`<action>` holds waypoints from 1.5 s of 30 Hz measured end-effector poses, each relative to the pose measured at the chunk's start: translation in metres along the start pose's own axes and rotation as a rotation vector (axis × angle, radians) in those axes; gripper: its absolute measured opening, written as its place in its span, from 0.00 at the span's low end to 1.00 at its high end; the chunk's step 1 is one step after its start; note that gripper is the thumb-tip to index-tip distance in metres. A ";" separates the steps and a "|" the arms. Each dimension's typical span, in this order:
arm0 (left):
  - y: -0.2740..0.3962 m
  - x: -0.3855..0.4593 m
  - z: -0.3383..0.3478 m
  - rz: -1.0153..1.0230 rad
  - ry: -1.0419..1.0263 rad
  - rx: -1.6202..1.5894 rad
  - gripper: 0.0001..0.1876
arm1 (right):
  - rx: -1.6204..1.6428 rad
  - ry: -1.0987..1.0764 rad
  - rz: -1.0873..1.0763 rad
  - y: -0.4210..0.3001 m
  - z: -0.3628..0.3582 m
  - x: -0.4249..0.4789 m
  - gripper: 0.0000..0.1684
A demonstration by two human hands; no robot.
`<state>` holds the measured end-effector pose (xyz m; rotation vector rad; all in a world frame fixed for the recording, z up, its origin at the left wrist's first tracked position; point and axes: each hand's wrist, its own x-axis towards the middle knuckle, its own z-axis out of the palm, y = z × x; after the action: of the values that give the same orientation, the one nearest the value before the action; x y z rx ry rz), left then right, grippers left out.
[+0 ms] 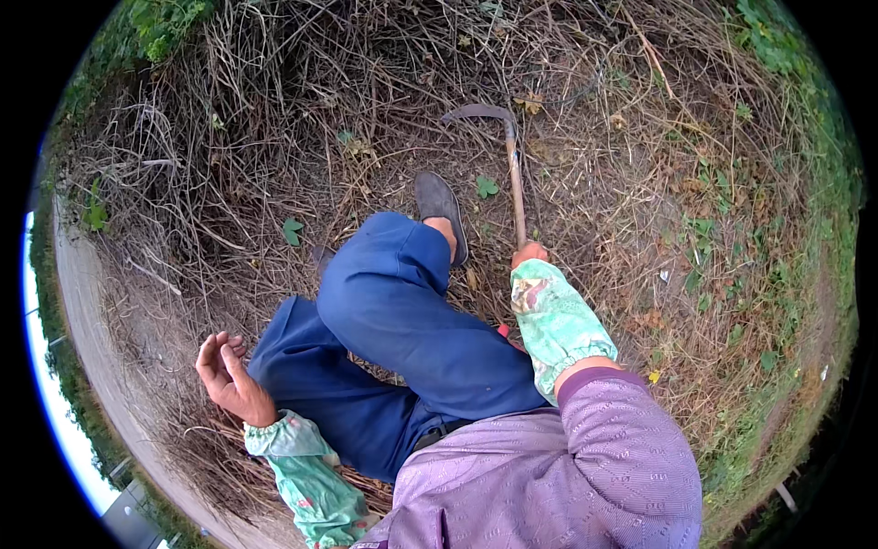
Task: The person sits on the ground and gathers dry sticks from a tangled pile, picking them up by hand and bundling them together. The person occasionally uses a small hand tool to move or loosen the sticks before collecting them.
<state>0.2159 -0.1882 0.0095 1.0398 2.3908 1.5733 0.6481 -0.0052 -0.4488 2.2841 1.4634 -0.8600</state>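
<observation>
My right hand (pixel 529 253) is closed around the lower end of the wooden handle of a sickle (pixel 516 185). The sickle points away from me, and its curved, dark metal blade (pixel 485 111) bends to the left over dry stems. At the left, my left hand (pixel 230 377) is raised beside my bent knee, its fingers curled loosely and apart, holding nothing. Green patterned sleeve covers are on both forearms. My legs in blue trousers (pixel 398 309) are bent in front of me, and a dark shoe (pixel 439 199) rests on the ground left of the sickle handle.
Piled dry stems (pixel 274 103) lie ahead and to the left, with more beside my left forearm. Straw and low green weeds (pixel 706 240) cover the ground at the right. A pale paved road (pixel 89 288) curves along the left edge. Leafy plants grow at both upper corners.
</observation>
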 end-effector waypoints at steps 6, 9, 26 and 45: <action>0.014 0.066 0.086 0.043 -0.071 -0.201 0.10 | 0.083 -0.259 -0.033 -0.061 -0.075 -0.038 0.15; -0.002 0.111 0.142 0.095 -0.170 -0.311 0.10 | 0.815 -0.281 -0.125 -0.026 -0.075 -0.057 0.13; -0.035 0.107 0.236 0.056 -0.804 -0.346 0.11 | 0.288 0.314 -0.009 0.270 -0.171 -0.306 0.18; -0.163 0.109 0.270 0.244 -1.439 0.305 0.10 | 0.825 0.275 0.427 0.294 -0.037 -0.612 0.20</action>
<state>0.1699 0.0472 -0.2225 1.6915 1.4331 0.1299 0.7370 -0.5550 -0.0585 3.2483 0.6755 -1.1887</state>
